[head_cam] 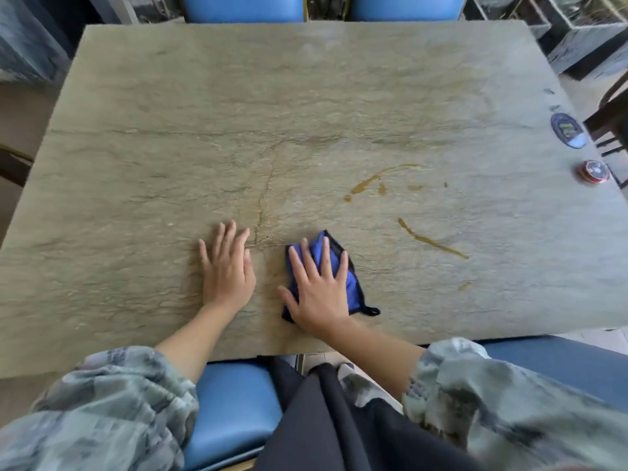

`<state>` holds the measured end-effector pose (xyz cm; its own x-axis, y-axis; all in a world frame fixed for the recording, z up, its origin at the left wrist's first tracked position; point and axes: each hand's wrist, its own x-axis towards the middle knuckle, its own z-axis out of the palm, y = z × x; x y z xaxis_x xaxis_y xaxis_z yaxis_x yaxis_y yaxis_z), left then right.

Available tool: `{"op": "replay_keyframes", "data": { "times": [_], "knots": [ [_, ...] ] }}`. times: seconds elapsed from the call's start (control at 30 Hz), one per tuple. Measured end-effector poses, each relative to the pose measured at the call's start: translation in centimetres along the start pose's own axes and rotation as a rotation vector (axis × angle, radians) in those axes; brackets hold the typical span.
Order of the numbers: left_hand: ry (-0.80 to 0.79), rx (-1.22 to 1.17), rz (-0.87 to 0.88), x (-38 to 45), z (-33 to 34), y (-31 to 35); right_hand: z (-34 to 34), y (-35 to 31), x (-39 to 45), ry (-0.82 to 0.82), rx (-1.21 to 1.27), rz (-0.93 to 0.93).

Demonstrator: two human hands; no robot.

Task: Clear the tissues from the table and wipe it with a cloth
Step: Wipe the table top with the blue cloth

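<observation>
A blue cloth [353,287] with a black edge and a small loop lies on the stone table [238,113] near its front edge. My right hand [317,290] presses flat on the cloth with fingers spread. My left hand [227,266] rests flat on the bare tabletop a little to the left of the cloth, holding nothing. Brown liquid streaks [431,241] and smears [370,181] mark the table to the right of the cloth. No tissues are in view.
A round red and black call button [594,171] and an oval sticker [568,130] sit near the table's right edge. Blue chairs stand at the far side [243,6] and at the near side [234,402]. Dark shelving stands at the back right.
</observation>
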<state>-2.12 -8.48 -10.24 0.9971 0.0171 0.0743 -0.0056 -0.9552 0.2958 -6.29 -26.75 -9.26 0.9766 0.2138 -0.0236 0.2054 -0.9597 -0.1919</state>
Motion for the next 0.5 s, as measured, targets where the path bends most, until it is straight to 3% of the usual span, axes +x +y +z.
{"op": "replay_keyframes", "data": {
  "times": [0.13,0.2,0.27,0.37,0.4,0.43,0.5],
  "knots": [
    [0.051,-0.024,0.017,0.3,0.1,-0.2,0.3,2.3,4.4,-0.037,-0.003,-0.708],
    [0.062,-0.036,0.015,0.2,0.0,-0.1,-0.1,4.6,8.1,-0.062,-0.014,-0.850],
    [0.078,-0.049,0.012,0.2,0.0,0.0,-0.6,5.3,11.2,-0.050,-0.037,-0.646],
    [0.077,-0.041,0.010,0.2,0.0,0.0,-0.7,2.5,13.4,-0.022,-0.010,-0.053],
    [0.070,-0.035,0.010,0.2,0.0,0.0,-0.8,1.0,13.4,-0.036,0.003,0.059],
    [0.063,-0.027,0.013,0.3,0.0,-0.1,-0.7,-0.3,13.1,-0.052,0.009,0.094],
    [0.046,0.001,0.020,0.3,0.1,-0.1,-0.2,-1.5,12.1,-0.049,-0.002,-0.078]
  ]
}}
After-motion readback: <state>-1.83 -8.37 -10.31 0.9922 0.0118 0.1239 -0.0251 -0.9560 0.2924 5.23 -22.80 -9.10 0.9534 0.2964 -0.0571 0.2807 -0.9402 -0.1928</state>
